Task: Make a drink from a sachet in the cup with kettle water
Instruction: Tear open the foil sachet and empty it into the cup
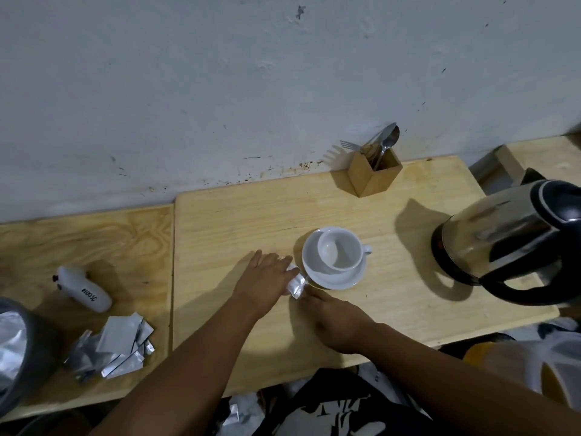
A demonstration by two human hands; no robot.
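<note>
**Sachet held at the saucer's edge, ready for tearing**

Sachet (295,285), small and silver, is held low over the tabletop (239,221), just beside the near-left rim of the saucer (352,280). It is pinched at its upper end by the fingers of the left hand (267,278); the remaining left fingers are spread flat and forward. The right hand (338,322) is brought up to the lower corner, but whether its fingers are pinching the foil or only touching it cannot be told, since they are seen from behind.

The step in hand is judged to be the opening. A clean tear is best made with both hands pinching close together across the top seal, and with the sachet lifted over the cup (341,248), so that loose powder is caught. The cup is seated on the saucer and appears empty, its handle turned to the right.

The kettle (509,240) is stood well apart on the right, handle toward the person, with nothing between it and the cup. A wooden holder (375,174) with spoons is placed at the wall, within reach for stirring. On the left, a heap of spent wrappers (116,347) and a white bottle (83,289) are left lying, clear of the work.
</note>
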